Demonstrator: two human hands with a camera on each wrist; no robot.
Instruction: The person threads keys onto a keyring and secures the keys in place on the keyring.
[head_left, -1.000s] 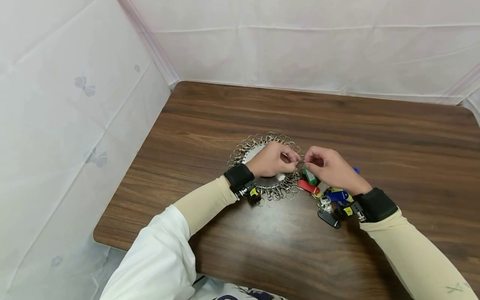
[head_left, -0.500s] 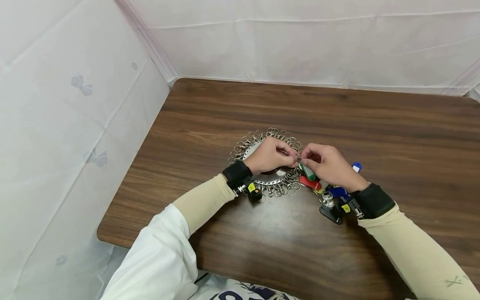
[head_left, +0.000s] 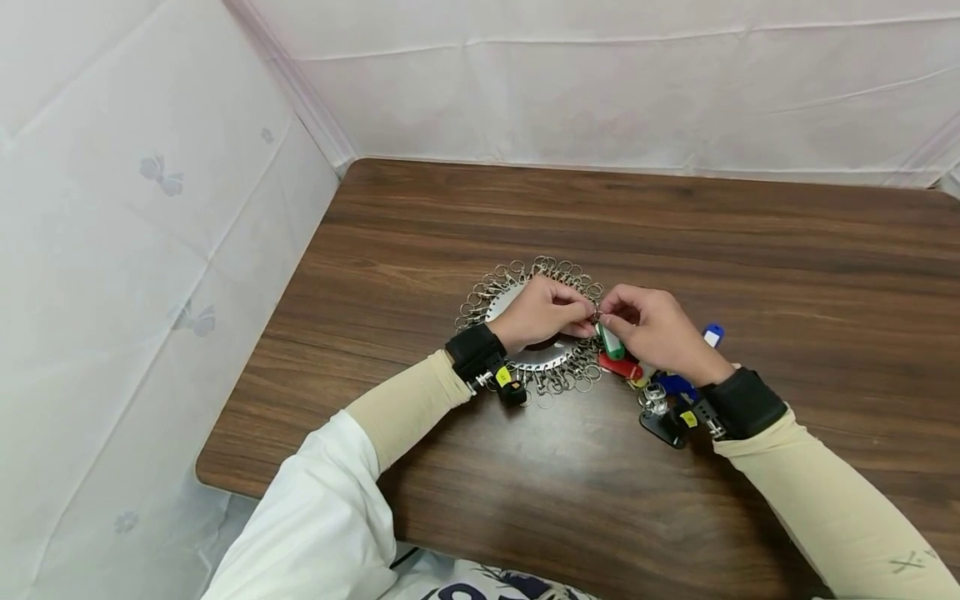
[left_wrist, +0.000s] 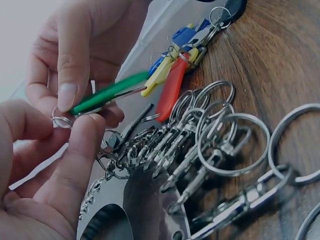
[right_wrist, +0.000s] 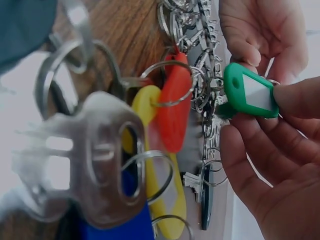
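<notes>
At the left a white draped sheet [head_left: 150, 208] is seen, and beside it the dark wooden counter [head_left: 675, 242] begins. Near the middle of the counter a round metal disc [head_left: 542, 357] is laid flat, ringed all about by a crowd of metal clasps and split rings [head_left: 551, 385]. Over this disc the left hand [head_left: 542, 313] is held, its fingers [left_wrist: 75, 150] curled, and a small split ring [left_wrist: 62, 121] is pinched between thumb and forefinger. The same ring is met from the other side by the right hand [head_left: 654, 331], whose fingers [left_wrist: 70, 60] are also curled; a green key tag [head_left: 611, 342] is pinched in them, and in the left wrist view its thin end is seen to run up to the small ring, just beside both hands' fingertips. The two hands are brought together at the disc's right edge, fingertips almost touching. Below and to the right of the green tag a red tag [head_left: 621, 367] lies on the counter touching the clasps, with a yellow tag [right_wrist: 159, 200] and a blue tag [head_left: 678, 385] bunched against it. A black fob [head_left: 660, 427] is seen just beside the right wrist, which is wrapped in a black wrist strap [head_left: 744, 403]. Farther right a small blue-and-white tag [head_left: 714, 334] lies by itself.
</notes>
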